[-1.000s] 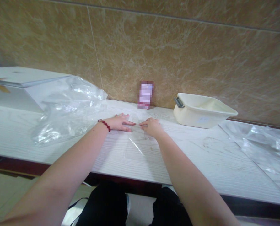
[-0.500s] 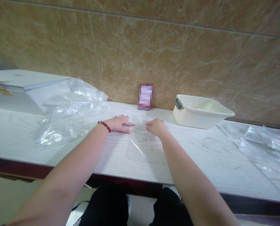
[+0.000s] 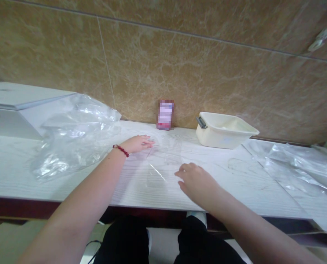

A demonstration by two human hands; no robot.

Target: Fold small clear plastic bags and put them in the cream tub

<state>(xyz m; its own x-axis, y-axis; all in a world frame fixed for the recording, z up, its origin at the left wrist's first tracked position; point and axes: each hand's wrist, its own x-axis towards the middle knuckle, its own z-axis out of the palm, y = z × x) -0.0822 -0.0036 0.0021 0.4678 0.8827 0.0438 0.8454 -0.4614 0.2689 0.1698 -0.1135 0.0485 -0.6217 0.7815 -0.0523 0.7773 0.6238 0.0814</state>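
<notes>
A flat, see-through plastic piece [image 3: 158, 176], perhaps a small bag, lies on the white wood-grain tabletop [image 3: 127, 190]; its outline is hard to make out. At its upper left rests my left hand [image 3: 138, 143], wearing a red bead bracelet, with the fingers stretched out. My right hand [image 3: 195, 178] is beside the right edge of the plastic, thumb and fingers apart, and nothing shows in it. Whether that hand touches the table I cannot tell.
Crumpled clear plastic bags [image 3: 72, 143] lie on the left by a white box [image 3: 28, 110]. A blurred-out phone-like object [image 3: 165, 115] leans on the brown wall. To the right stand a cream bin [image 3: 218, 137] with a grey handle and more clear plastic [image 3: 295, 167].
My right hand has moved back toward me and slightly right, away from the upper part of the plastic. My left hand stays near its place, with its fingers closer together.
</notes>
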